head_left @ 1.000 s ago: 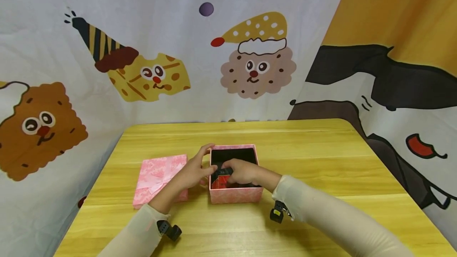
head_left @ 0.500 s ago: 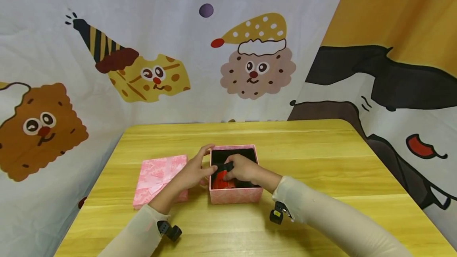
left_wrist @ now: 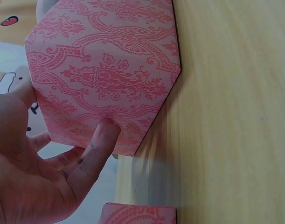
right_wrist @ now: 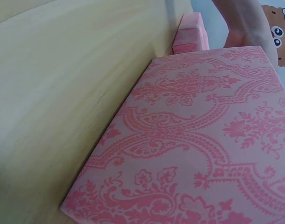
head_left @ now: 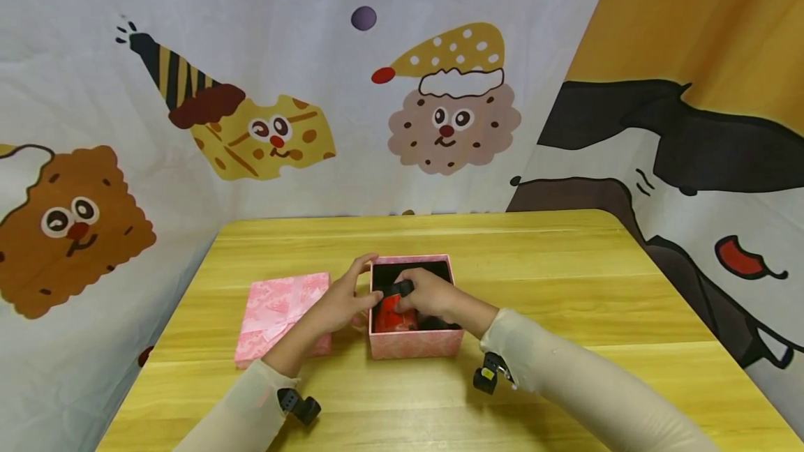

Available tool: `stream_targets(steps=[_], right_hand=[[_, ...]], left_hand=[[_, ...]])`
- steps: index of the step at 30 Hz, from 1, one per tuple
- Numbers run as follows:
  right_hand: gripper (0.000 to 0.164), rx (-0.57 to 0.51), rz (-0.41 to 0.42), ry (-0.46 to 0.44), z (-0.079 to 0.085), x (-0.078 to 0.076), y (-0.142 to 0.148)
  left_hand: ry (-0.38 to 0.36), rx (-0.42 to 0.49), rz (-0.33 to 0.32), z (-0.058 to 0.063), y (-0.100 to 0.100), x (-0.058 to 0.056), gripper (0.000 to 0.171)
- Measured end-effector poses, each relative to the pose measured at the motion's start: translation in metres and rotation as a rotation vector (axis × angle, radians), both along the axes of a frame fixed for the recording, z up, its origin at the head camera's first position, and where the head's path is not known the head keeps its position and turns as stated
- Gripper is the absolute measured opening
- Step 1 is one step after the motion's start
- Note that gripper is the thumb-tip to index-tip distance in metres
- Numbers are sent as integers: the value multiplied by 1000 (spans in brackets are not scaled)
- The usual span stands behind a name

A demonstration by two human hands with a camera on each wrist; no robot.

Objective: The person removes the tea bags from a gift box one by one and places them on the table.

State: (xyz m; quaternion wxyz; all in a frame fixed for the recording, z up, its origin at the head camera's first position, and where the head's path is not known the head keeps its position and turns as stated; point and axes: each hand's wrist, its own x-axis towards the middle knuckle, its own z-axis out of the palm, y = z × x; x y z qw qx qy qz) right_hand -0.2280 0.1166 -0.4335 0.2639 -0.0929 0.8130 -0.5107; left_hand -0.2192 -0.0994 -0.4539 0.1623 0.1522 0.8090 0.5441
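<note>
An uncovered pink patterned gift box [head_left: 414, 346] with a black interior stands on the table. My left hand [head_left: 339, 304] holds its left side, the thumb at the rim and the fingers along the outer wall. One finger presses the patterned wall in the left wrist view. My right hand [head_left: 428, 294] reaches into the box and pinches the black end of a red-and-black item [head_left: 392, 314]. The item's lower part is red; its exact kind is unclear. In the right wrist view, the box wall [right_wrist: 179, 140] hides the right hand's fingers.
The pink lid [head_left: 271, 309] with a ribbon bow lies left of the box, partly behind my left forearm. Wood-grain table [head_left: 534, 264] surrounds both. A cartoon-printed cloth [head_left: 352, 89] hangs behind the table. Small black cameras sit on both wrists.
The red-and-black item has shifted inside the box, and more of its red part shows. My right hand has moved slightly with it. The left hand and box have stayed in place.
</note>
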Motion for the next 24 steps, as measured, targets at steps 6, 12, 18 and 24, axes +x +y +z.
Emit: stream_targets(steps=[6, 12, 18, 24], right_hand=[[34, -43, -35, -43, 3, 0, 0], [38, -44, -39, -32, 9, 0, 2], [36, -35, -49, 5, 23, -4, 9], [35, -12, -58, 9, 32, -7, 19]], left_hand=[[-9, -5, 12, 0, 1, 0, 75], [-20, -3, 20, -1, 3, 0, 76], [-24, 10, 16, 2, 3, 0, 75], [-31, 7, 24, 2, 3, 2, 75]])
